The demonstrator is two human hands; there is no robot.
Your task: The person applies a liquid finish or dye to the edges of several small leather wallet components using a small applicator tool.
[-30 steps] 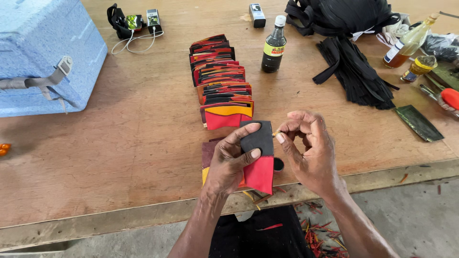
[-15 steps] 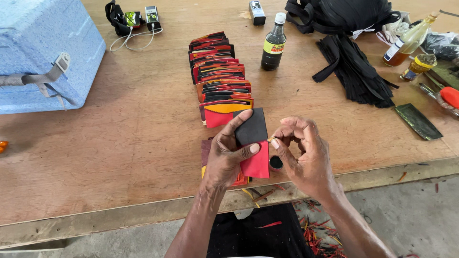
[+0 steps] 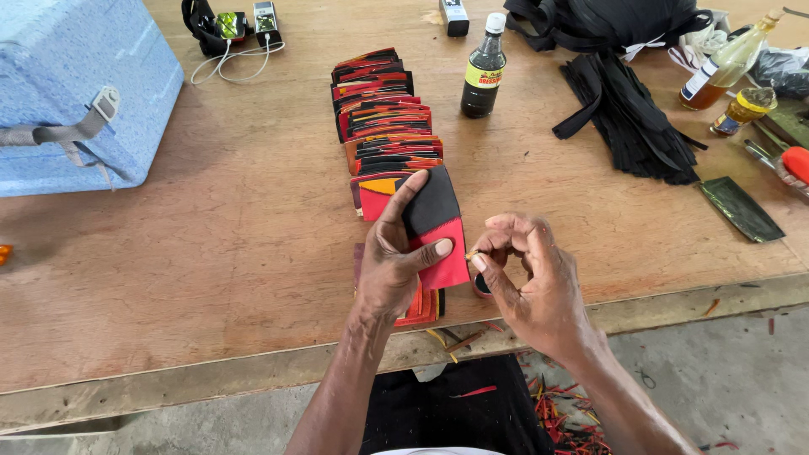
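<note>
Two hands (image 3: pixel 472 270) over worn wooden table (image 3: pixel 253 253), grey concrete floor (image 3: pixel 725 379) below

Bright, even daylight — soft shadows, sharp focus, slight wide-angle bending at the edges.

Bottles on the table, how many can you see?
3. A dark bottle stands beside the row of leather pieces; a tall tilted bottle and a small amber bottle sit at the far right. Others may be hidden.
</note>
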